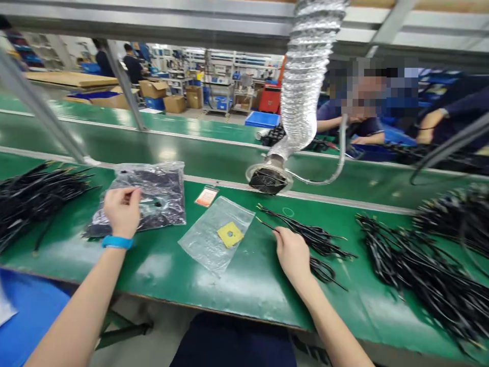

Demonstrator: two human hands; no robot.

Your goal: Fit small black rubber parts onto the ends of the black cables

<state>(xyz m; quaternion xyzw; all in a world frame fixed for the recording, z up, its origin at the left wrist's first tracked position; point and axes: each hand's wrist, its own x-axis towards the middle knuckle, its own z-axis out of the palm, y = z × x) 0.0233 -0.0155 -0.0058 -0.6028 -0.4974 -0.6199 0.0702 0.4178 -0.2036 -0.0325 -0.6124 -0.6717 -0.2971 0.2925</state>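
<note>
My left hand [121, 210], a blue band at its wrist, is over a clear plastic bag [164, 188] filled with dark parts. Its fingers are pinched together; what they hold, if anything, is too small to make out. My right hand [293, 252] is closed on a black cable [267, 224], whose thin bare end points up and left. Beside that hand lies a small bundle of black cables [321, 239]. Between my hands, a flat clear zip bag [208, 234] lies on the green bench, with a yellow square [230, 234] with a dark centre on it.
Large heaps of black cables lie at the left [34, 199] and right [416, 275]. A silver duct [305, 76] hangs down to a round fume hood [268, 178] over the bench. Behind the divider, co-workers' hands [369, 139] handle cables. A small card [207, 196] lies near the divider.
</note>
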